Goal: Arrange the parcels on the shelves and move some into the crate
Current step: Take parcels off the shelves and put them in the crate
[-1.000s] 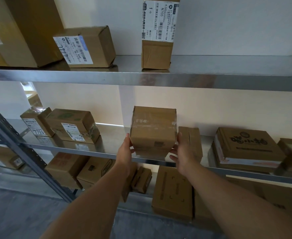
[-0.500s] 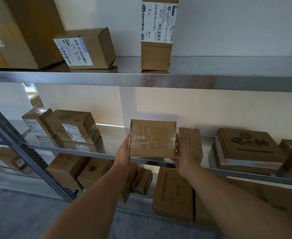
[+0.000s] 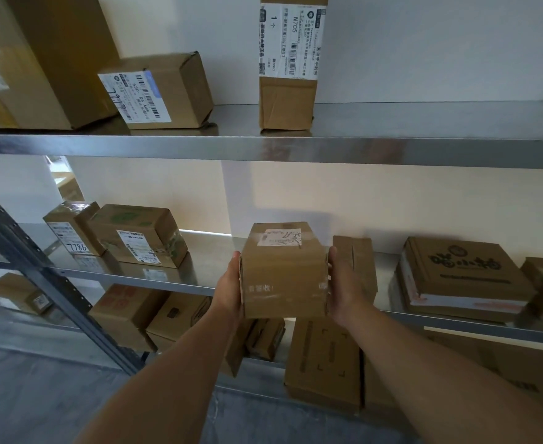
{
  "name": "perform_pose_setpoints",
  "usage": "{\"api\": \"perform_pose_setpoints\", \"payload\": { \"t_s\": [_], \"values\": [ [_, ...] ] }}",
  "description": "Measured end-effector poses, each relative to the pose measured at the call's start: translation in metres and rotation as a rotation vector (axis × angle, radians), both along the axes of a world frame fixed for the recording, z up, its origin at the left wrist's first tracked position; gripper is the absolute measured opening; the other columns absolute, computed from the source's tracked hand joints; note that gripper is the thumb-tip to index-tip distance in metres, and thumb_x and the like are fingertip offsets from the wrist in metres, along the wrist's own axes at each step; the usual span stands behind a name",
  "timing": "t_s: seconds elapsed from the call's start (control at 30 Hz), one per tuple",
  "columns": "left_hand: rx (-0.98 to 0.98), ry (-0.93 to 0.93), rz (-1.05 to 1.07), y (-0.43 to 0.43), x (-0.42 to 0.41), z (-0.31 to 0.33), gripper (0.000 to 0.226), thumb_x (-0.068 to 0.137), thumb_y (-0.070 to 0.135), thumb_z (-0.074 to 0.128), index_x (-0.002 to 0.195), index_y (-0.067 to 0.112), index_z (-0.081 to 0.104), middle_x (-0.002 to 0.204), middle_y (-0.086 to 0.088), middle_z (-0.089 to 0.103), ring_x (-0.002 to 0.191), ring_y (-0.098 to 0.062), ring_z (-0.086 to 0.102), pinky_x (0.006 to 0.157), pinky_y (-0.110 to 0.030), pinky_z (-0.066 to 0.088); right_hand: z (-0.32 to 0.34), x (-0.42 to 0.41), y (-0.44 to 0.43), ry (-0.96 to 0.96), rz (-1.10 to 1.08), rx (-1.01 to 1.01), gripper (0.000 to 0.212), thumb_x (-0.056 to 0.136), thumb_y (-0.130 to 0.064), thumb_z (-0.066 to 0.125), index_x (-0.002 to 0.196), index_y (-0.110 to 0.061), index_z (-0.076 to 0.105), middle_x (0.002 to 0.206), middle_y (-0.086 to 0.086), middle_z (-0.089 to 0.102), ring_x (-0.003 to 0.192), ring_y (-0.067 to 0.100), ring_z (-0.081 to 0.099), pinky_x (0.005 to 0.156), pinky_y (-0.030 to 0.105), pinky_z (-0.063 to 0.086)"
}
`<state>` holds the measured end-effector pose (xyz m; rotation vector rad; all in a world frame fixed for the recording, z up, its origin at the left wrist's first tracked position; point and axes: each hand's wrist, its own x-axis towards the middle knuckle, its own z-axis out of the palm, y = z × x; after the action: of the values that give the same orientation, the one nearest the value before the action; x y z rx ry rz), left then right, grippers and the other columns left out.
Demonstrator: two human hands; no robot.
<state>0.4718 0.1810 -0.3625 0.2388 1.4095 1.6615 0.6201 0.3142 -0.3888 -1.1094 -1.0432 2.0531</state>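
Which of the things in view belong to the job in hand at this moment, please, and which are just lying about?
In the job: held parcel, left hand and right hand holding its sides, middle shelf.
Lying about: narrow parcel beside it, labelled upright box on the top shelf, flat printed box.

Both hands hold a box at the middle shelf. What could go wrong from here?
1. The box is clamped by its sides between the left hand and right hand; it could slip.
2. The right hand is close beside the narrow upright parcel; pushing the box in could topple it.
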Motion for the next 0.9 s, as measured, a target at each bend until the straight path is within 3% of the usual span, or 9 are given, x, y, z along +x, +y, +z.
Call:
{"api": "perform_pose_setpoints", "payload": {
  "t_s": [0.13,0.37,0.47,0.77,0.9],
  "values": [
    [-0.031,-0.05,0.006,0.0,0.001,-0.002,0.058,0.096,0.064,0.039,0.124,0.02,0.066,0.115,-0.013,0.073,0.105,-0.035,0.07,0.097,-0.051,0.052,0.0,0.002,0.001,-0.011,0.003,0.0,0.043,0.104,-0.053,0.044,0.1,-0.027,0.078,0.111,0.002,0.076,0.121,0.028,0.063,0.116,0.055,0.037],
    [-0.077,0.01,0.007,0.0,0.001,-0.001,0.058,0.098,0.063,0.037,0.124,0.019,0.066,0.112,-0.013,0.074,0.102,-0.033,0.072,0.088,-0.044,0.058,-0.005,0.0,0.001,-0.029,0.034,0.034,0.044,0.104,-0.053,0.041,0.105,-0.024,0.074,0.119,-0.001,0.073,0.123,0.024,0.058,0.117,0.056,0.033],
    [-0.088,0.041,0.004,0.0,0.0,-0.003,0.059,0.098,0.062,0.037,0.126,0.018,0.065,0.112,-0.012,0.074,0.103,-0.032,0.072,0.096,-0.047,0.054,-0.007,-0.001,0.002,-0.036,0.041,0.047,0.044,0.103,-0.054,0.041,0.104,-0.025,0.075,0.121,-0.003,0.072,0.126,0.023,0.056,0.118,0.057,0.032],
    [-0.073,0.069,0.009,-0.007,-0.004,-0.011,0.061,0.1,0.062,0.034,0.126,0.016,0.065,0.114,-0.015,0.073,0.104,-0.035,0.071,0.1,-0.055,0.05,-0.014,-0.008,-0.005,-0.101,0.052,0.113,0.048,0.098,-0.061,0.039,0.089,-0.034,0.077,0.118,-0.006,0.074,0.123,0.023,0.059,0.112,0.059,0.038],
    [-0.094,0.082,0.017,-0.015,-0.007,-0.015,0.061,0.098,0.064,0.035,0.125,0.019,0.066,0.112,-0.012,0.074,0.103,-0.032,0.072,0.099,-0.053,0.052,-0.012,-0.011,-0.012,-0.095,0.077,0.064,0.05,0.098,-0.064,0.039,0.103,-0.029,0.074,0.126,-0.002,0.07,0.124,0.023,0.058,0.108,0.056,0.044]
  ]
}}
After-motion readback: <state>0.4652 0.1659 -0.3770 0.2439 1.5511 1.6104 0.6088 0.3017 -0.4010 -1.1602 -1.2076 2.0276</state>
